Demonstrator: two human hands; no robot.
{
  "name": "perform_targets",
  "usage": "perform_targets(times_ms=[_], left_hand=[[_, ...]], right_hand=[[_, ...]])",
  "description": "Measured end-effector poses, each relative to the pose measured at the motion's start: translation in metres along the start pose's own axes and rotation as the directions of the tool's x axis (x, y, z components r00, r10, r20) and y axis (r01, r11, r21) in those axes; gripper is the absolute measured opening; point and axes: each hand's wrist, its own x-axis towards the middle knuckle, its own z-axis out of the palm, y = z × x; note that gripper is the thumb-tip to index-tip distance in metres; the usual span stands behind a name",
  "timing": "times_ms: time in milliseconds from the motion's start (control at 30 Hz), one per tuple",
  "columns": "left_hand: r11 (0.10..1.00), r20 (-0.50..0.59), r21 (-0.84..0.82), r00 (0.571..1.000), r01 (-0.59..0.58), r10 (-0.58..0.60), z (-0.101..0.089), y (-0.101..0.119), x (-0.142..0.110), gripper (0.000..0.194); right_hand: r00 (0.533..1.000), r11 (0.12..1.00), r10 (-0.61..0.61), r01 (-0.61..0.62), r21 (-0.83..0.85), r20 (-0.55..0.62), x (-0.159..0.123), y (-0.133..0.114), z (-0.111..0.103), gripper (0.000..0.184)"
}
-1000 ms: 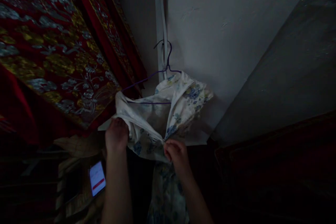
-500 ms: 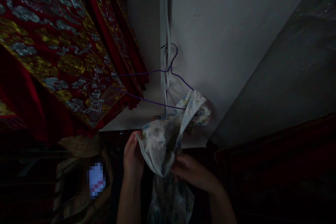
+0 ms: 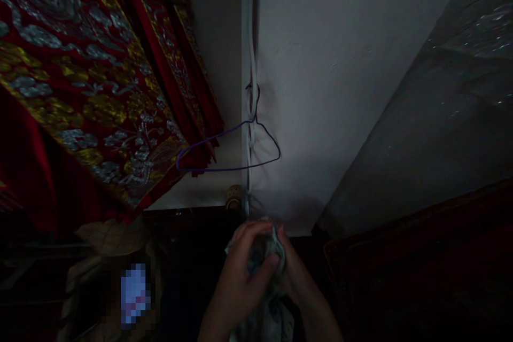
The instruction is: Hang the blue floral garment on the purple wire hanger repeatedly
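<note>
A pale floral-print garment (image 3: 265, 312) is bunched up between my two hands, low in the head view. Its exact kind does not show; the lower part hangs down below my wrists. My left hand (image 3: 250, 267) wraps its fingers and thumb around the gathered cloth. From the other side, my right hand (image 3: 294, 267) closes on the same bundle, with most of its fingers hidden. Above the hands, a purple wire hanger (image 3: 228, 170) hangs bare from a white cable on the wall, apart from the garment.
At left hangs a red cloth (image 3: 104, 112) embroidered in gold and silver. A pale wall (image 3: 320, 91) rises ahead, with a grey plastic-like sheet (image 3: 452, 117) at right. A woven basket (image 3: 68, 299) stands lower left; a tan perforated clog (image 3: 233, 195) shows near the wall's foot.
The floral garment has come off the purple hanger and moved down toward me. My hands have drawn together, bunching it. The hanger now hangs lower and bare.
</note>
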Motion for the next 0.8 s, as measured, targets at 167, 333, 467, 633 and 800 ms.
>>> perform_targets(times_ms=[167, 333, 467, 633, 800], left_hand=[[0.997, 0.066, -0.001, 0.995, 0.078, -0.077, -0.031, -0.007, 0.007, 0.053], [0.952, 0.251, 0.249, 0.938, 0.178, -0.241, -0.057, -0.028, 0.009, 0.074], [0.829, 0.291, 0.548, 0.904, 0.11, -0.312, -0.081, -0.03, 0.014, 0.058], [0.739, 0.17, 0.674, 0.969, 0.018, -0.179, -0.112, -0.02, 0.015, 0.038], [0.615, 0.192, 0.788, 0.94, 0.023, -0.281, -0.131, -0.024, 0.008, 0.028]], right_hand=[[0.875, 0.995, 0.1, -0.077, -0.068, 0.474, -0.01, -0.028, 0.011, 0.07], [0.934, 0.901, -0.012, 0.165, -0.401, 0.358, -0.002, -0.071, 0.014, 0.013], [0.885, 0.712, -0.414, 0.46, -0.531, 0.212, 0.027, -0.102, 0.014, 0.003], [0.788, 0.656, -0.609, 0.566, -0.5, 0.092, 0.094, -0.109, 0.02, 0.042], [0.857, 0.648, -0.483, 0.486, -0.587, 0.177, 0.154, -0.083, 0.009, 0.045]])
